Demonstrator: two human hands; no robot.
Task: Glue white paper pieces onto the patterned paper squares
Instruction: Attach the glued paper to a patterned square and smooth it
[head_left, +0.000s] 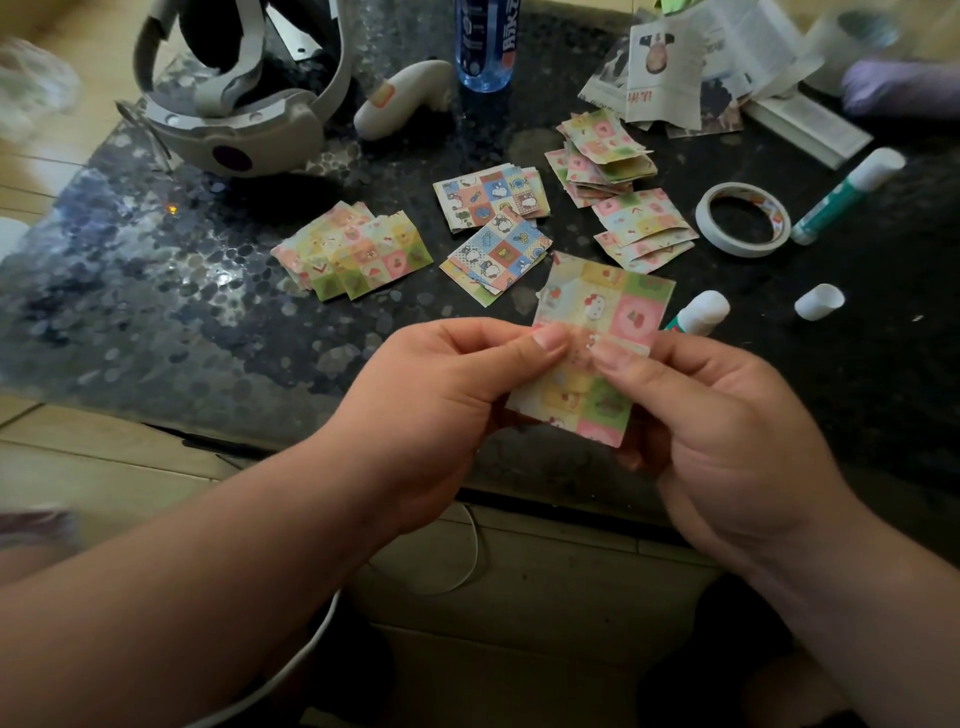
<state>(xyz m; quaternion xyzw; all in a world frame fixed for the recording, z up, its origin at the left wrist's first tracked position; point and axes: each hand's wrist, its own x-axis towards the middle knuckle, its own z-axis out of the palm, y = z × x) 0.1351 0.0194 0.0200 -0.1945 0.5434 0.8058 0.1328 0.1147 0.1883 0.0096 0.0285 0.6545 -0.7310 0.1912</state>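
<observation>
- Left hand (441, 395): thumb and forefinger pinch the left edge of a pastel checked patterned paper square (605, 312) printed with a cartoon cat and cherries; the other fingers are curled under.
- Right hand (727, 431): thumb presses on the paper's front and the fingers curl behind it, pinching the same piece.
- The paper is held up off the table, between both hands, above the near edge of the dark speckled stone table (156, 291). Cannot tell whether it is one sheet or several overlapped.
- Five loose piles of patterned paper squares on the table beyond the hands: a yellow-pink pile (353, 249) to the left, two blue-toned piles (491, 197) in the middle, and two pink-toned piles (644, 228) to the right.
- A white-tipped green glue stick (698, 312) lies just beside the held paper, with a loose white cap (818, 301) to its right.
- A second green and white glue stick (847, 197) lies beside a white roll of tape (743, 218).
- Far side: a grey headset (234, 104), a white controller (400, 98), a blue plastic bottle (485, 41), and printed paper scraps (675, 67).
</observation>
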